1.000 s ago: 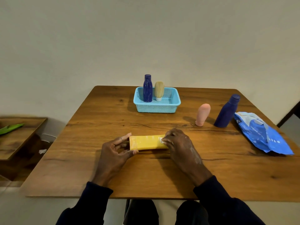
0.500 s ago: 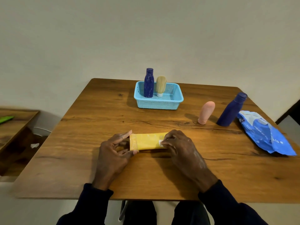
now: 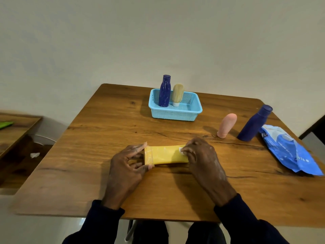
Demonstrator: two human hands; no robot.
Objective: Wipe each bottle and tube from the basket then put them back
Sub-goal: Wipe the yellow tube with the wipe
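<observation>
Yellow tube (image 3: 167, 154) lies flat on its side on the wooden table (image 3: 105, 138), close to the near edge, right in front of the person, crimped end to the left. From the head view, the left hand (image 3: 126, 166) pinches that crimped end, forefinger along the far edge and thumb under the near corner. The right hand (image 3: 204, 155) is curled over the other end, and its fingertips press a small scrap of white wipe (image 3: 181, 150) against the tube; the cap is hidden under the hand.

Farther back stands a light blue basket (image 3: 175, 113) with a dark blue bottle (image 3: 165, 92) and a cream tube (image 3: 178, 94) upright inside, touching each other. To the right, out on the table, a pink tube (image 3: 226, 125) stands on its cap, and beside it a second blue bottle (image 3: 254, 124). Just beside that bottle lies a blue wipes pack (image 3: 290, 152). A lower side table (image 3: 15, 131) with something green (image 3: 6, 124) on it sits off to the left.
</observation>
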